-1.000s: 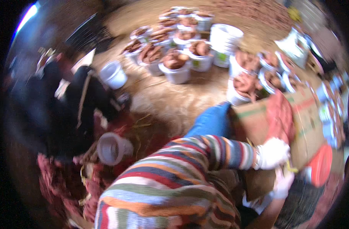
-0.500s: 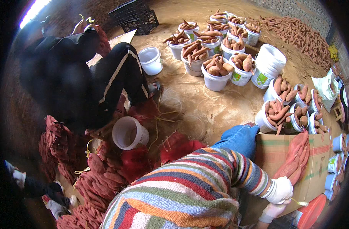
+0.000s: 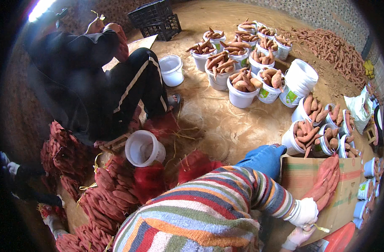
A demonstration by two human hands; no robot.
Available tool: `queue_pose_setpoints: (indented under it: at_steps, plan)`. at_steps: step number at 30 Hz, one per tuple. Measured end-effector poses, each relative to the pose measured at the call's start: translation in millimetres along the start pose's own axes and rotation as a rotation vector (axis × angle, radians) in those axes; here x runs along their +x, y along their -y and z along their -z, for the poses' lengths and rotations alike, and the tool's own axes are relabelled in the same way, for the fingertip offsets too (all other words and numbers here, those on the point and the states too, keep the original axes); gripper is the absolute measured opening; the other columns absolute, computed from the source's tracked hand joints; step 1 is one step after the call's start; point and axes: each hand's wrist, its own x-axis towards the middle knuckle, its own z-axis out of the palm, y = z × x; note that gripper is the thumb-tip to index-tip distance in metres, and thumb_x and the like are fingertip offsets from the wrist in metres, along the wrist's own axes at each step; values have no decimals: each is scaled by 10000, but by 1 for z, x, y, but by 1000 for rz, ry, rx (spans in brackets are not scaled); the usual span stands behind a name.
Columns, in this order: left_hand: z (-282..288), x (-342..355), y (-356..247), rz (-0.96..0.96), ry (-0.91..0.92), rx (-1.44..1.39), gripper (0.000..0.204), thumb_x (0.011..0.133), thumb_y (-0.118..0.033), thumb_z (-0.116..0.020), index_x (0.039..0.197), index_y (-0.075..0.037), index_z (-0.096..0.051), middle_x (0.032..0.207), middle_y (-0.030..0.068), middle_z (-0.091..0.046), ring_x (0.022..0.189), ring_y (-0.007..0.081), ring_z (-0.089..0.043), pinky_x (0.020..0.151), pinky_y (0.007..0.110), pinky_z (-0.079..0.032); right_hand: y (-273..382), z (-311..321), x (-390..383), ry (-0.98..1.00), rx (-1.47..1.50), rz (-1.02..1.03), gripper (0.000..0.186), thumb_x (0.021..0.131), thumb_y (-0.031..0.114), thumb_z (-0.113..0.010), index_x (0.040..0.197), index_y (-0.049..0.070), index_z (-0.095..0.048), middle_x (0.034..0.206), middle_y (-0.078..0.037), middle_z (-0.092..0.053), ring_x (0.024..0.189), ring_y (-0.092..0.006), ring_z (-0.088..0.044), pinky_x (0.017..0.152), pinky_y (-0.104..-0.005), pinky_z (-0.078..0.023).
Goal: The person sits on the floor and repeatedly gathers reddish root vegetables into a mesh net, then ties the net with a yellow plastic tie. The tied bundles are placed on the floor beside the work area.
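My left hand [image 3: 304,211], in a white glove at the end of a striped sleeve, is closed on the lower end of a red mesh bag of sweet potatoes [image 3: 324,182]. The bag lies along a flattened cardboard sheet [image 3: 347,199]. My right hand [image 3: 298,236], gloved and partly under the left, is closed at the bag's gathered end, beside a yellow tie [image 3: 321,229]. My blue trouser leg [image 3: 261,159] is at the cardboard's left edge.
Buckets of sweet potatoes [image 3: 242,94], stacked empty buckets [image 3: 301,75], a loose pile [image 3: 326,48] and black crates [image 3: 158,25] stand beyond. A dark-clothed co-worker [image 3: 82,88] sits left, near filled mesh bags [image 3: 110,189]. Another person's hand [image 3: 13,168] shows at far left. A red lid [image 3: 339,237] lies right.
The view has steadied and shifted, with more of the left side showing. Both hands stay on the bag, the right one drawn in closer beneath the left than a second ago.
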Motion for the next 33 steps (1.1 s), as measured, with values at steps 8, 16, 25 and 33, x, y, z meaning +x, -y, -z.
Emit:
queue_pose_setpoints:
  at_steps: [8, 16, 25, 33]
  plan:
    - [36, 5, 9, -96, 301, -27, 245, 650, -265, -725, 833, -116, -657, 697, 92, -666, 678, 337, -667, 586, 443, -542, -4, 8, 14, 154, 81, -78, 558, 828, 6, -589, 1355, -24, -408, 1298, -135, -505, 1202, -231, -480, 1028, -394, -379]
    - [47, 4, 20, -101, 407, 16, 171, 725, -211, -659, 875, -129, -658, 742, 122, -666, 711, 334, -664, 606, 427, -540, 81, -5, -9, 377, -454, -7, 457, 824, 34, -671, 1258, -4, -533, 1234, -98, -586, 1120, -205, -545, 995, -343, -424]
    - [13, 17, 6, -94, 309, 38, 387, 877, -204, -636, 1201, 6, -613, 1091, 187, -667, 916, 252, -680, 767, 322, -545, 65, 230, -47, -473, -240, -457, 489, 873, 320, -650, 1228, -3, -556, 1137, -114, -653, 1073, -181, -612, 978, -341, -430]
    - [-3, 24, -12, -244, -213, 77, 253, 925, -118, -560, 1134, 2, -638, 1115, 135, -587, 1018, 210, -546, 922, 333, -431, -108, 268, -109, -100, -1132, -873, 455, 751, 258, -689, 1136, 24, -628, 1031, -174, -667, 978, -317, -633, 879, -393, -496]
